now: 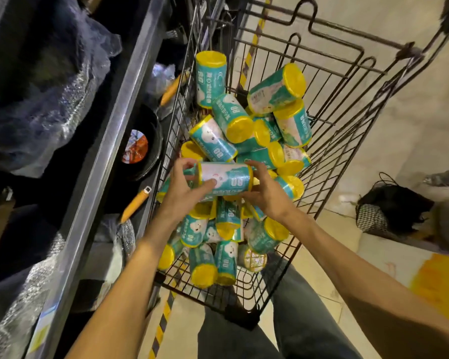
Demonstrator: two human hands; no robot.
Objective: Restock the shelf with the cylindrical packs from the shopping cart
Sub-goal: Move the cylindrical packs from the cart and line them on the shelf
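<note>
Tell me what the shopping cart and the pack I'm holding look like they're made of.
Shopping cart: dark coated metal wire, judging by the thin rigid grid. Held pack: glossy plastic film wrap, teal and white print with sheen, yellow ends; contents can't be told.

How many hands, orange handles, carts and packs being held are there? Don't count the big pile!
Hands: 2, the left hand and the right hand
Orange handles: 2, the far handle and the near handle
Carts: 1, the cart
Packs being held: 1, the held pack, gripped by both hands
Total: 6
</note>
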